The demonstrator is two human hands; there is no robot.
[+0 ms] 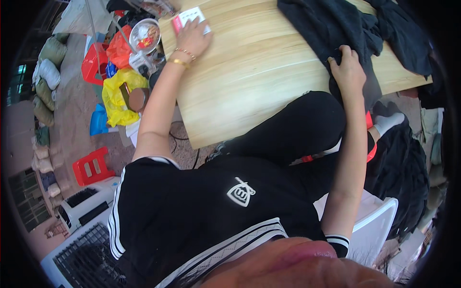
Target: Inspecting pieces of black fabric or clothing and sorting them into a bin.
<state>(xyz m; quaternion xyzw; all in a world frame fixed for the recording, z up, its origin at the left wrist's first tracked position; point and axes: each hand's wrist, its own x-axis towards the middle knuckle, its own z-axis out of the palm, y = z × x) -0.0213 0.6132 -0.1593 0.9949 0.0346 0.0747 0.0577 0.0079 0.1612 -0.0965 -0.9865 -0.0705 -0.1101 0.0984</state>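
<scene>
Right hand [349, 72] rests at the near part of the dark garment [331, 29]; thumb and forefinger stand apart, but cannot tell whether any cloth is pinched, the other fingers being partly hidden. The garment lies on the tabletop [249, 72], its bulk running forward and leftward from this hand, long axis slanting from the far side toward the near edge at the person's right; its lower end hangs over that edge. Key relation: the right hand is at the near end of that length, the left well apart across the table. Left hand [196, 37] lies over a white-and-pink box [182, 20] near the left edge, fingers slightly spread across its top; cannot tell whether they grip its sides. The box sits under and just beyond the fingertips. Bare wood spans the gap between the hands, giving open room sideways. Limits: a second dark cloth [403, 38] lies to the right of the garment, leaving little bare surface there; a black-clad knee [319, 113] overlaps the near edge in view, beside the garment's hanging end; beyond the left edge, a bowl [145, 36] and a yellow bag [115, 98] crowd the forearm's outer side.
</scene>
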